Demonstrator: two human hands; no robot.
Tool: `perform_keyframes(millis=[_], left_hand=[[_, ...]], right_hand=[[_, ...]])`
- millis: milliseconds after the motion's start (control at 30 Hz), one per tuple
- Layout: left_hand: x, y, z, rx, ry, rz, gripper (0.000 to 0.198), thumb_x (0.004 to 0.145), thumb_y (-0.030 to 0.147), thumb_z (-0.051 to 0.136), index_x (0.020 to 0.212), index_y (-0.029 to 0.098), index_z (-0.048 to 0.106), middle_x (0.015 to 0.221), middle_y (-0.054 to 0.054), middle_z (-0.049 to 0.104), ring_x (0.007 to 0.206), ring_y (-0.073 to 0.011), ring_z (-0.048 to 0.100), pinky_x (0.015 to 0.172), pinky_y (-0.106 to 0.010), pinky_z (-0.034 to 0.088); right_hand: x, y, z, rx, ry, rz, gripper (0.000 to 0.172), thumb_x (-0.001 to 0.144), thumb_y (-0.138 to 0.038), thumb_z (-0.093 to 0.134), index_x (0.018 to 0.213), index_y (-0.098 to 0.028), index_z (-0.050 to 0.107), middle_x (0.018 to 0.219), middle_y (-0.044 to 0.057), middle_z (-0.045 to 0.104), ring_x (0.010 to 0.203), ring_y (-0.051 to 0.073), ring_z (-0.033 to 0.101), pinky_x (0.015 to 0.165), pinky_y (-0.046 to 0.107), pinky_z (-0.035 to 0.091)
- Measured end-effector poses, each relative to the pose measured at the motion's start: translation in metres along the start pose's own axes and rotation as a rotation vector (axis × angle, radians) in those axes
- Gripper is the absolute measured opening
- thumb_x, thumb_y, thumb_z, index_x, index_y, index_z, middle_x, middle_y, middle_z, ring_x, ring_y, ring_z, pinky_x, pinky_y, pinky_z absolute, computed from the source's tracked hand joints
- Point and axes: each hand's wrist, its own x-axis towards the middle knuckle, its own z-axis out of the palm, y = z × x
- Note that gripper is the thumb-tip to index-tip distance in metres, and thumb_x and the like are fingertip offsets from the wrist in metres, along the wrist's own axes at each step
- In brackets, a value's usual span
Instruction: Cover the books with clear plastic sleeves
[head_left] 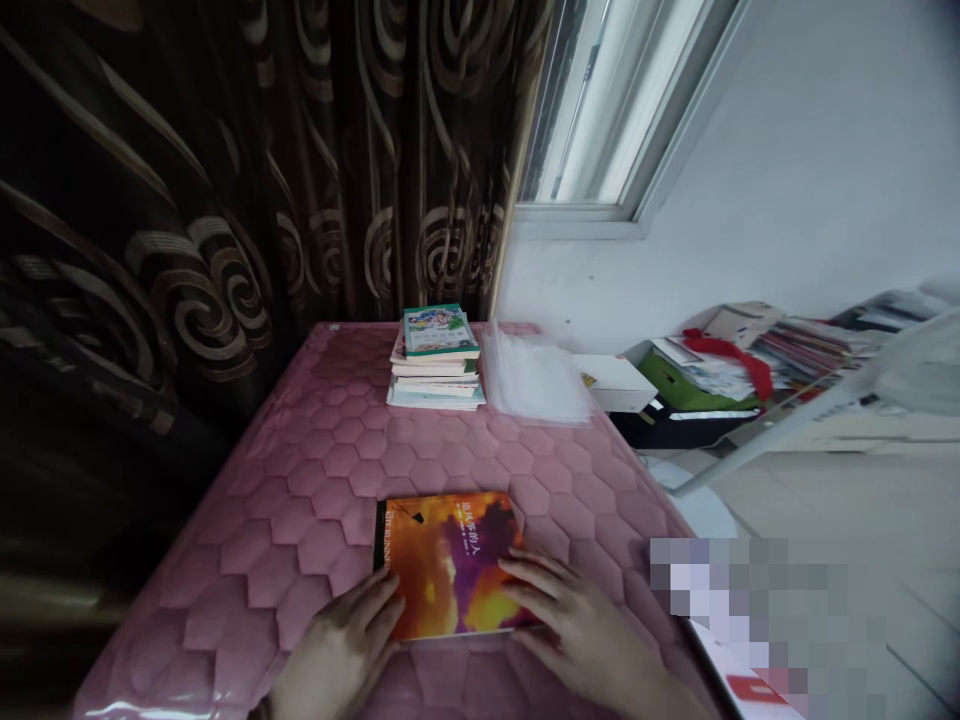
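Observation:
A paperback book [450, 570] with an orange, yellow and purple cover lies flat on the pink padded surface. White Chinese characters run down its cover, and English letters show on its dark spine side. My left hand [341, 640] touches the lower left edge, its fingertips over the spine side. At the right edge, my right hand [570, 625] rests with its fingers stretched out and apart across the cover. That hand's thumb is by the lower edge. Neither hand is wrapped round the book.
Behind the book stands a stack of books [435, 375], a green-edged one on top. Clear plastic sheets [536, 375] lie beside it. A patterned dark curtain [225, 250] hangs at left. To the right are a white box [615, 382], piled papers [810, 350] and a pale fan-like stand [795, 425].

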Motion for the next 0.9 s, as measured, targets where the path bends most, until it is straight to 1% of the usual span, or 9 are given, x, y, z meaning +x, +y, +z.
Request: perform_keyframes(millis=[100,200,333,433,500,600,667,800,900], left_hand=[[-0.003,0.001,0.002,-0.034,-0.063,0.018,0.033,0.088,0.02,0.052,0.121,0.021,0.06,0.125,-0.005,0.064,0.115,-0.0202,0.06,0.091,-0.029,0.056],[-0.006,0.0,0.004,-0.056,-0.123,0.049,0.036,0.086,0.014,0.05,0.12,0.022,0.061,0.125,-0.005,0.064,0.114,-0.0224,0.061,0.089,-0.032,0.057],[-0.009,-0.002,0.005,-0.079,-0.107,-0.001,0.038,0.088,0.013,0.05,0.123,0.024,0.06,0.127,-0.003,0.063,0.116,-0.0203,0.059,0.095,-0.032,0.054],[-0.008,-0.003,0.003,-0.109,-0.108,-0.021,0.035,0.09,0.016,0.051,0.123,0.025,0.06,0.125,-0.002,0.064,0.118,-0.0185,0.058,0.099,-0.03,0.051],[-0.007,-0.003,0.0,-0.13,-0.102,-0.017,0.034,0.09,0.016,0.05,0.12,0.026,0.062,0.123,-0.001,0.065,0.118,-0.0176,0.058,0.099,-0.029,0.051],[-0.003,-0.003,-0.007,-0.131,-0.045,-0.014,0.032,0.091,0.015,0.047,0.118,0.025,0.062,0.12,-0.002,0.066,0.113,-0.0166,0.061,0.094,-0.027,0.054],[0.001,-0.002,-0.012,-0.135,0.008,-0.038,0.03,0.092,0.016,0.044,0.115,0.022,0.063,0.117,-0.003,0.068,0.108,-0.0161,0.064,0.091,-0.027,0.055],[0.012,-0.003,-0.018,-0.215,0.148,-0.205,0.028,0.092,0.017,0.042,0.108,0.022,0.065,0.107,-0.004,0.071,0.096,-0.0153,0.068,0.086,-0.026,0.057],[0.021,-0.005,-0.015,-0.305,0.25,-0.34,0.027,0.092,0.021,0.044,0.109,0.022,0.065,0.104,-0.004,0.072,0.095,-0.0169,0.068,0.086,-0.029,0.057]], right_hand=[[-0.002,0.002,0.001,0.016,0.024,-0.014,0.033,0.089,-0.035,0.056,0.119,-0.026,0.064,0.13,0.005,0.059,0.124,0.024,0.049,0.103,0.044,0.044],[-0.004,0.007,0.004,0.039,0.058,-0.029,0.031,0.088,-0.032,0.057,0.118,-0.027,0.064,0.127,0.004,0.061,0.122,0.024,0.051,0.102,0.042,0.046],[-0.005,0.014,0.005,0.082,0.098,-0.029,0.03,0.086,-0.03,0.059,0.116,-0.029,0.065,0.126,0.004,0.061,0.121,0.023,0.051,0.101,0.041,0.046],[-0.005,0.016,0.002,0.076,0.085,-0.025,0.032,0.086,-0.031,0.06,0.117,-0.029,0.064,0.127,0.004,0.061,0.124,0.024,0.049,0.103,0.042,0.044],[-0.005,0.015,-0.002,0.072,0.064,-0.028,0.033,0.086,-0.033,0.06,0.118,-0.028,0.064,0.128,0.005,0.061,0.126,0.025,0.047,0.104,0.043,0.043],[-0.006,0.014,-0.005,0.089,0.048,-0.043,0.035,0.085,-0.033,0.061,0.12,-0.028,0.063,0.13,0.005,0.059,0.128,0.025,0.045,0.104,0.044,0.043],[-0.005,0.016,-0.005,0.118,0.077,-0.042,0.035,0.085,-0.029,0.06,0.119,-0.028,0.063,0.129,0.005,0.06,0.128,0.025,0.046,0.104,0.044,0.043],[0.006,0.029,-0.004,0.259,0.221,-0.027,0.039,0.081,-0.012,0.053,0.114,-0.025,0.066,0.121,0.006,0.065,0.116,0.022,0.057,0.099,0.042,0.047],[0.024,0.037,-0.005,0.414,0.315,-0.017,0.036,0.079,-0.012,0.052,0.108,-0.024,0.069,0.117,0.008,0.067,0.111,0.022,0.06,0.096,0.043,0.049]])
